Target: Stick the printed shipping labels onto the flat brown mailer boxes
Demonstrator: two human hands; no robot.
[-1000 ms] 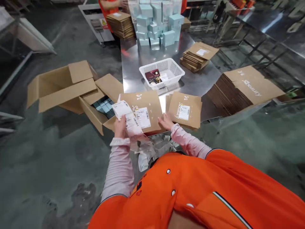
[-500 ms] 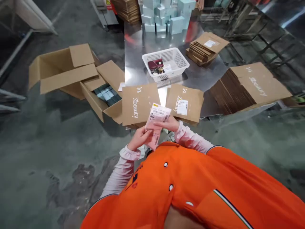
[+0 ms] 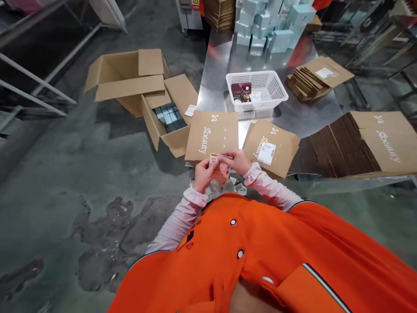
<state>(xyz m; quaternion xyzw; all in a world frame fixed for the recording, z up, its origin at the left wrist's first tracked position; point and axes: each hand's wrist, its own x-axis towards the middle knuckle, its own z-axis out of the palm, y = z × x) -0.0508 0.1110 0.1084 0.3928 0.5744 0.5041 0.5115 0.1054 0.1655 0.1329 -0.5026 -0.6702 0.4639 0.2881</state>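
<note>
A small bundle of printed shipping labels (image 3: 223,173), pinkish with a yellow mark at the top, is held in front of my waist. My left hand (image 3: 203,174) pinches its left edge, thumb on top. My right hand (image 3: 239,162) is closed at the upper right edge, its fingertips close to my left thumb. Just beyond the labels lies a stack of flat brown cartons (image 3: 213,134) printed with white lettering. Right of it, another stack of flat cartons (image 3: 272,150) carries a white shipping label (image 3: 266,152) on top.
A white plastic basket (image 3: 276,89) with dark red cards stands on the metal table (image 3: 221,65). Pale blue boxes (image 3: 282,41) are piled behind. More folded cartons (image 3: 387,143) lie at right. An open carton (image 3: 151,126) with dark boxes and another open carton (image 3: 130,91) stand left.
The view has shifted, so the table appears farther right. My hands have drawn closer together at the labels' top, and the sheets, spread out before, now look more bunched.
</note>
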